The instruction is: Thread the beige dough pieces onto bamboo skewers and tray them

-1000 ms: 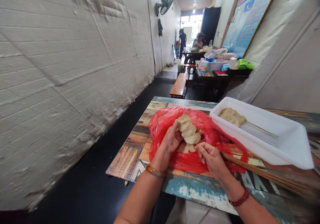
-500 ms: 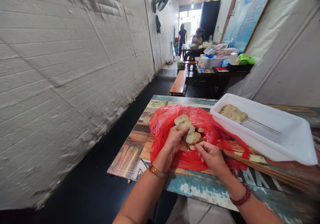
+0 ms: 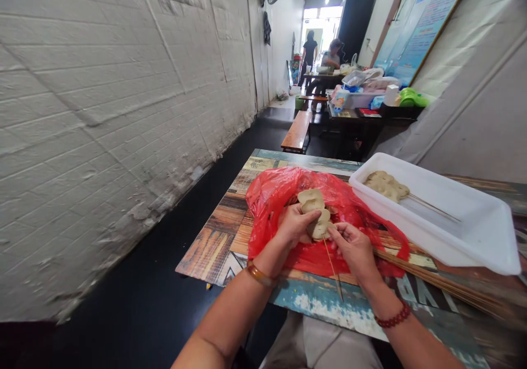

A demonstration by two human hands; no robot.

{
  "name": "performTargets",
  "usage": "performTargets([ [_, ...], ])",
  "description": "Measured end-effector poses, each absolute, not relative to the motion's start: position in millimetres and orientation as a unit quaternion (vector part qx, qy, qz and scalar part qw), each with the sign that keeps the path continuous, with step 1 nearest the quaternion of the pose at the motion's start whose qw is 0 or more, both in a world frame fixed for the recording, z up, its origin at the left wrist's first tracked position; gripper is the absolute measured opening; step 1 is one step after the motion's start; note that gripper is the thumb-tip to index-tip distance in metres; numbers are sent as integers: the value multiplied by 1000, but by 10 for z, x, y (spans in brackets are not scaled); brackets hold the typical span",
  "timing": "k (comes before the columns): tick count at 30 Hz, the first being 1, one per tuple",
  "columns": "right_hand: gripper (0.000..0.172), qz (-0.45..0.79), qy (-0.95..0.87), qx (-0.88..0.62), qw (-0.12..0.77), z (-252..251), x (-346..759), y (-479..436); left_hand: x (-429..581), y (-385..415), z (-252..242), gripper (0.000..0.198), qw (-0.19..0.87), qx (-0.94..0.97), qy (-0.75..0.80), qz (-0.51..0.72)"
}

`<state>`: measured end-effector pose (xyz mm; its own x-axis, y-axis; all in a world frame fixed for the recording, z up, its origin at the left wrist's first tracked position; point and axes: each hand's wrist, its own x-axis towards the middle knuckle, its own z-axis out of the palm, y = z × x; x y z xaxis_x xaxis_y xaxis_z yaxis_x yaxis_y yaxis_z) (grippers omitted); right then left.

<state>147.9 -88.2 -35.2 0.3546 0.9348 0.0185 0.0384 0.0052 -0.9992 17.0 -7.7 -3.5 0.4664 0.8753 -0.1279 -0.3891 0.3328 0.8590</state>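
Observation:
My left hand (image 3: 295,223) is closed round a stack of beige flat food slices (image 3: 313,211) above a red plastic bag (image 3: 272,204). My right hand (image 3: 353,248) pinches a thin bamboo skewer (image 3: 332,267) just under the slices, its free end pointing down toward me. The slices sit pushed together on the skewer's upper end. More slices may lie in the bag, hidden under my hands.
A white plastic tray (image 3: 461,231) at the right holds finished skewers (image 3: 387,185). A bundle of bare bamboo sticks (image 3: 444,284) lies along the painted table (image 3: 218,242). A brick wall runs on the left. Far down the aisle are benches, cluttered tables and two people.
The slices have been pushed closer together on the skewer, and both hands have risen a little. The skewer now hangs down toward me from my right hand.

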Motion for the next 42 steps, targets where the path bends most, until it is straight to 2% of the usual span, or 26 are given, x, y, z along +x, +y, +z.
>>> performTargets([
  [4, 31, 371, -427, -583, 583, -338, 1474, -893, 172, -95, -27, 35, 761, 412, 288, 410],
  [12, 38, 383, -428, -595, 563, -372, 1478, -911, 128, 18, -81, 37, 752, 382, 316, 435],
  [18, 32, 270, -599, -608, 446, -366, 1423, -961, 124, 48, -87, 41, 760, 335, 315, 460],
  [21, 31, 215, -637, -609, 422, -356, 1384, -978, 129, 22, -65, 43, 767, 324, 299, 467],
  [34, 27, 161, -660, -601, 421, -415, 1394, -980, 146, -16, -45, 39, 735, 356, 307, 489],
  [42, 27, 179, -648, -605, 427, -394, 1383, -981, 158, -36, -72, 39, 719, 366, 319, 497],
])
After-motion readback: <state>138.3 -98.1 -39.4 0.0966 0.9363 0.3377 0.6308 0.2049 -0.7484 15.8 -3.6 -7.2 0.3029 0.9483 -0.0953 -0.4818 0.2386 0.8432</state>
